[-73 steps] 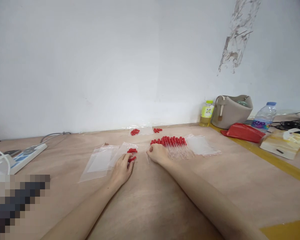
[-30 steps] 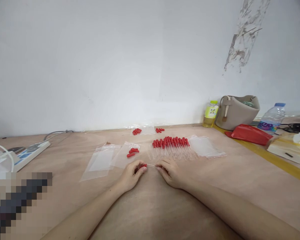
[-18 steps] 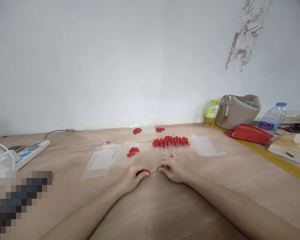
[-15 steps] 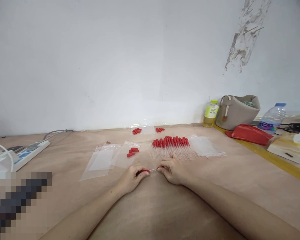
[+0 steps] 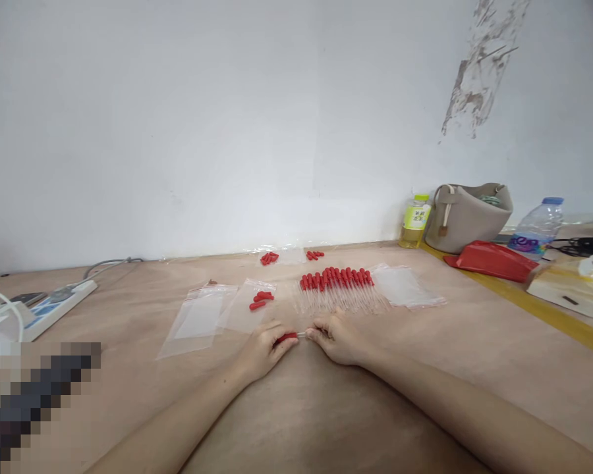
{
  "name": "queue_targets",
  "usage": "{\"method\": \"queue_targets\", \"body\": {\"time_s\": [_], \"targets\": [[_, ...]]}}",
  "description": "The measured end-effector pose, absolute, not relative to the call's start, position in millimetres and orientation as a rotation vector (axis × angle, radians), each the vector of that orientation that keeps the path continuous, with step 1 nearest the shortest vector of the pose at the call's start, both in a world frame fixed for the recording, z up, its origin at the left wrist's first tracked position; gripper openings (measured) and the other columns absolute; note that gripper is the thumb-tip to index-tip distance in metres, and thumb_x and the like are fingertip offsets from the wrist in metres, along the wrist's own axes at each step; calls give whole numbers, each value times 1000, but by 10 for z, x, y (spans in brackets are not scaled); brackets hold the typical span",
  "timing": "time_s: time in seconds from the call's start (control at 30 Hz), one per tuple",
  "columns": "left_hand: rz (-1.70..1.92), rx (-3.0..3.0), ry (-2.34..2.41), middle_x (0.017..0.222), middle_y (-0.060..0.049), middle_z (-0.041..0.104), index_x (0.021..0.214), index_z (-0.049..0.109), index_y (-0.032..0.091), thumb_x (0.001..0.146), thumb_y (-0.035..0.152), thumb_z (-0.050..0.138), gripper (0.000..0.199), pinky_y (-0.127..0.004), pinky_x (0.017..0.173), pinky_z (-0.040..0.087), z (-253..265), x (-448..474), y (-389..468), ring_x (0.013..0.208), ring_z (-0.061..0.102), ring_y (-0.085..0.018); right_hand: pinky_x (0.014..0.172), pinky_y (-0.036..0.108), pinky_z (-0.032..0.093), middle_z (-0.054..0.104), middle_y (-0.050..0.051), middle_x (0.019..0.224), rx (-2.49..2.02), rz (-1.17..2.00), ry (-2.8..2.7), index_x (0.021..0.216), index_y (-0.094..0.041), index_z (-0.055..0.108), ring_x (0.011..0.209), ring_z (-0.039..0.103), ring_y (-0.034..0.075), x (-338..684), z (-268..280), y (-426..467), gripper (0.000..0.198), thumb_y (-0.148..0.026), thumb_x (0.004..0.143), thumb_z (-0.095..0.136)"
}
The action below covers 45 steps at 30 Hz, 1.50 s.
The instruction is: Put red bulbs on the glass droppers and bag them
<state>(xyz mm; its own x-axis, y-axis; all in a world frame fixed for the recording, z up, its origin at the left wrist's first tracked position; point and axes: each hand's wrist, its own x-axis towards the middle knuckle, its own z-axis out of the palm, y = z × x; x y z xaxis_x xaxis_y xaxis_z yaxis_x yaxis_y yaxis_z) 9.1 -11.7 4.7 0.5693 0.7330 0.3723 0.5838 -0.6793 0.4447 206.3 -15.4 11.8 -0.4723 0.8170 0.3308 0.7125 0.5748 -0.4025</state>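
Observation:
My left hand (image 5: pixel 267 346) is closed around a red rubber dropper bulb (image 5: pixel 287 337), whose end pokes out past the thumb. Facing it, my right hand (image 5: pixel 337 337) pinches a thin clear glass dropper tube (image 5: pixel 301 334). Bulb and tube meet in line between the hands; how deep the tube sits inside is hidden. Just beyond the right hand lies a row of droppers with red bulbs (image 5: pixel 337 279) and clear tubes. Several loose red bulbs (image 5: pixel 261 297) rest on a clear plastic bag, past the left hand.
Clear zip bags (image 5: pixel 197 319) lie at left, another bag (image 5: pixel 409 287) right of the row. More red bulbs (image 5: pixel 269 258) are near the wall. A power strip (image 5: pixel 62 306) stands left; a tea bottle (image 5: pixel 415 220), grey handbag (image 5: pixel 469 217), red packet (image 5: pixel 491 262) and water bottle (image 5: pixel 537 227) are right.
My hands have come slightly closer together, and less of the clear tube shows between them. The view has shifted a little; the other things stay put.

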Motion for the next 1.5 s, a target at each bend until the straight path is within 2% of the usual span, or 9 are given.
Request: {"method": "queue_targets", "body": {"time_s": [0.17,0.27,0.37,0.5,0.67,0.87,1.27,1.4,1.5], "targets": [[1010,2617,1089,91,-5,58,99,58,21,83,30,47,21,-31,78,41,55,68,-42,85,52,-18,77,30,30,65,3,75,-1188,167,-2394,76,-20,64,75,54,15,2084,304,-223,18,-23,78,46],[1132,2692,1311,100,-7,55,105,55,22,81,30,50,26,-37,85,36,88,-15,11,96,47,-22,67,25,35,65,3,71,-1305,308,-2273,70,-18,63,66,55,13,2140,311,-167,17,-20,75,47],[1184,2665,1666,100,-7,55,95,60,22,81,27,48,19,-40,84,35,104,-144,118,96,46,-24,52,20,34,64,2,65,-1464,530,-2027,66,-16,61,57,55,11,2239,245,20,18,-24,73,46],[1149,2634,1843,95,-6,55,88,62,22,79,25,47,17,-39,79,37,64,-284,287,90,48,-25,48,19,32,59,1,54,-1624,463,-1870,54,-16,58,52,53,12,2318,234,313,26,-31,72,46],[1150,2572,1706,97,-6,54,94,60,19,78,23,46,21,-34,80,42,-1,-316,369,88,53,-22,53,23,35,58,2,54,-1855,263,-1805,50,-18,57,56,55,15,2149,369,560,28,-32,71,45],[1066,2483,1720,101,-6,56,101,57,20,79,23,45,25,-34,81,43,-9,-309,358,90,55,-21,69,33,37,65,9,77,-2038,145,-1728,70,-18,63,79,59,23,1946,293,757,21,-32,69,48],[1091,2455,1689,88,-4,55,81,56,18,78,20,45,11,-32,75,43,13,-288,332,82,55,-19,76,32,29,64,3,79,-1789,138,-1938,73,-20,61,81,56,18,1764,255,611,21,-37,74,48],[1052,2505,1663,77,-3,57,74,52,19,77,17,46,8,-31,70,43,10,-293,345,77,54,-20,78,34,26,64,5,79,-1761,79,-2008,78,-19,61,82,56,19,1564,179,569,24,-38,75,47],[1046,2514,1669,77,-3,58,77,52,19,77,15,46,7,-30,68,43,-7,-301,357,76,55,-20,80,37,24,63,9,87,-1800,-9,-2030,82,-16,61,84,55,21,1481,133,583,27,-39,75,47]]}}
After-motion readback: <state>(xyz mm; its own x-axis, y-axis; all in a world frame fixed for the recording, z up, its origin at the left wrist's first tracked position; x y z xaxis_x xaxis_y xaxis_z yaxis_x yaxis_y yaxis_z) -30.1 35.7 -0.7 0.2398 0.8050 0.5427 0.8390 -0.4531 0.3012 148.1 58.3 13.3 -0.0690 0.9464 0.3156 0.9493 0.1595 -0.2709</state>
